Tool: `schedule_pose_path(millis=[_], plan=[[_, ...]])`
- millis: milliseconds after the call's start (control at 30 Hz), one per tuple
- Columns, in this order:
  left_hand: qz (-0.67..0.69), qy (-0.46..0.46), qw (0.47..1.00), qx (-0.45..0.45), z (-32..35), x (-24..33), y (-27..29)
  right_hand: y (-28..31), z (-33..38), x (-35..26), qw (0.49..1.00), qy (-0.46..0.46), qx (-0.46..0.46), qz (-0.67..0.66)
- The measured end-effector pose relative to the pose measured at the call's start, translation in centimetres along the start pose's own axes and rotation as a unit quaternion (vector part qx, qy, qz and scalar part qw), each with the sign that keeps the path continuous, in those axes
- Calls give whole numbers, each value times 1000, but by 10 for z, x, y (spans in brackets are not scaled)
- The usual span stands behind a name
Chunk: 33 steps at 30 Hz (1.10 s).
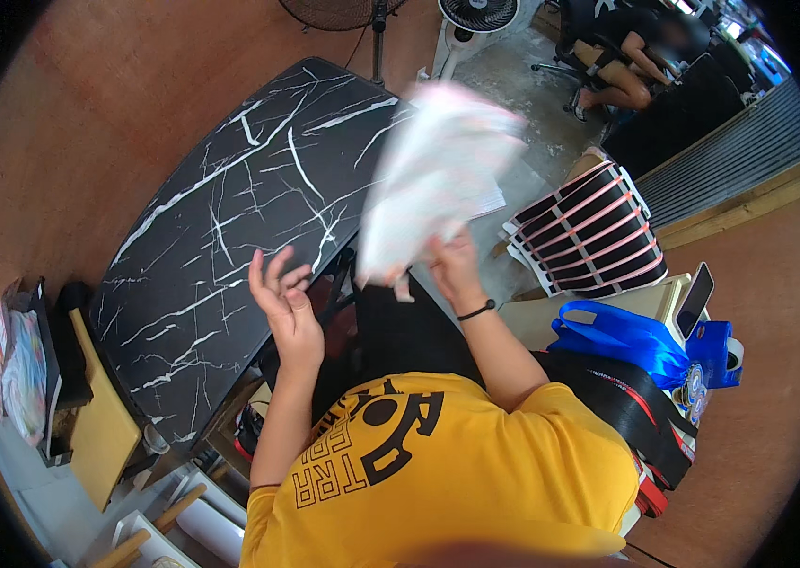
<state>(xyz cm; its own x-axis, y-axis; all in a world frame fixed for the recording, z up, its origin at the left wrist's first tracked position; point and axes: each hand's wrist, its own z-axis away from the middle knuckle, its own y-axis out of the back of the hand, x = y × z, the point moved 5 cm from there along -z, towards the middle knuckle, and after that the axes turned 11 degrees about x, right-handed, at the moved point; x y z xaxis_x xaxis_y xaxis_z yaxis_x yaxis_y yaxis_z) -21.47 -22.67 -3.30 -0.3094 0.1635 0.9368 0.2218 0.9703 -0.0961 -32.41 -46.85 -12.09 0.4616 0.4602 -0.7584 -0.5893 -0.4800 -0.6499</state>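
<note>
My right hand (452, 260) grips a white, pale-pink-tinted sheet or bag (438, 180) and holds it up over the right edge of the black marble-patterned table (229, 218); the sheet is blurred by motion. A black band sits on that wrist. My left hand (281, 293) is raised beside it over the table's near edge, fingers spread and empty. My yellow shirt with black print (438, 473) fills the lower middle.
A stack of black packages with pink stripes (589, 232) lies to the right. A blue bag (627, 341) and a phone (695, 298) sit on a box. Two fans (475, 19) stand at the back. A seated person (627, 57) is far right.
</note>
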Motion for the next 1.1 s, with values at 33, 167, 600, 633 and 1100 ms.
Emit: schedule_pose_path(millis=[33, 167, 600, 633, 1100], plan=[[-32, -2, 999, -14, -5, 0, 3, 34, -14, -4, 991, 39, 106, -68], [-93, 76, 993, -9, -14, -13, 19, 184, -41, 27, 910, 6, 408, 74], [-237, 47, 969, 49, -13, 7, 89, 220, -204, 74, 920, -40, 362, 144], [-250, 51, 966, 52, -14, 6, 90, 205, -214, 57, 923, -4, 333, 192], [-262, 96, 960, 10, -17, -23, 95, 97, -72, -260, 613, 517, 294, 519]])
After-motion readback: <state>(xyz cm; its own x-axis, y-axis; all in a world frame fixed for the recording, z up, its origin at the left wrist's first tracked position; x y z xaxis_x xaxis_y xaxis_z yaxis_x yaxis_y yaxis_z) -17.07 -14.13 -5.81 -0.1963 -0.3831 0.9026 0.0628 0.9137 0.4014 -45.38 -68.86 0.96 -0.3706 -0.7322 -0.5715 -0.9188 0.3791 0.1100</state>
